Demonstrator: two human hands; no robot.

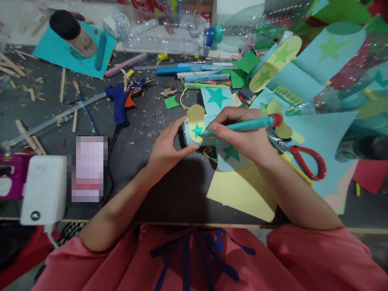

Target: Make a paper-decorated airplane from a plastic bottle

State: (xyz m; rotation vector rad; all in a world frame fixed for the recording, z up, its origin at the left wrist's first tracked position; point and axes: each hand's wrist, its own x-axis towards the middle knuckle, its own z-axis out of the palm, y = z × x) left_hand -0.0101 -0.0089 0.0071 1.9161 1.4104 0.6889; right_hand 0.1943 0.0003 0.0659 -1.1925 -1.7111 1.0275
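Note:
My left hand (166,146) is curled round the left end of a small light-blue paper roll (209,121) that lies on the dark table (142,133). The roll carries a yellow shape (195,114) with a teal star (197,130). My right hand (242,139) grips a teal marker (242,125) with a red cap, its tip touching the roll beside the star. A light-blue paper piece with a green star (230,153) hangs below my right hand.
Red-handled scissors (306,159) lie right of my hand on light-blue paper. Yellow paper (242,192) lies near the table's front edge. A blue glue gun (119,103), markers (194,72), plastic bottles (182,40), wooden sticks and a white box (44,188) surround the work spot.

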